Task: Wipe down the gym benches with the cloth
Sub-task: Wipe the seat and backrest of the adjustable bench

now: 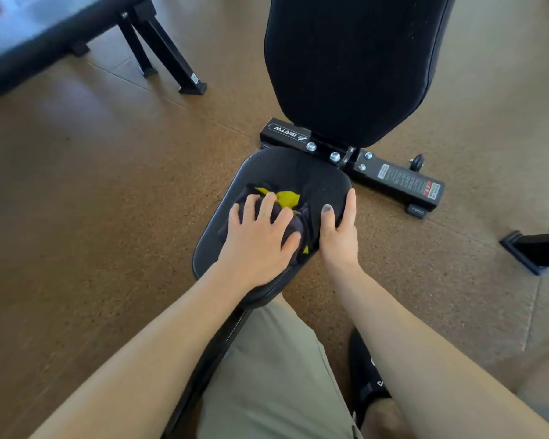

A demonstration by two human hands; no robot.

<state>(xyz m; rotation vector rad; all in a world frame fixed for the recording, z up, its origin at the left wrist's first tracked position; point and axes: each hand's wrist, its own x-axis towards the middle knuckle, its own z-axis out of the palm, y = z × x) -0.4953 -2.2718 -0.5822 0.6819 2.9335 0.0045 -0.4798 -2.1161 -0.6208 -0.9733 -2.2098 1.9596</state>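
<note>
A black adjustable gym bench stands in front of me, its seat pad [286, 171] low in the middle and its long back pad [355, 64] raised beyond it. A crumpled dark grey and yellow cloth [286, 199] lies on the seat pad. My left hand [257, 239] presses flat on the cloth with fingers spread. My right hand [338, 229] grips the seat pad's right edge, thumb on top and fingers wrapped over the side.
The bench's black base bar [393, 182] with bolts and a small wheel lies on the brown speckled floor. A second bench [45, 36] with black legs stands at the upper left. Another black frame foot [536, 251] pokes in at the right. My khaki shorts and black shoe [366, 375] are below.
</note>
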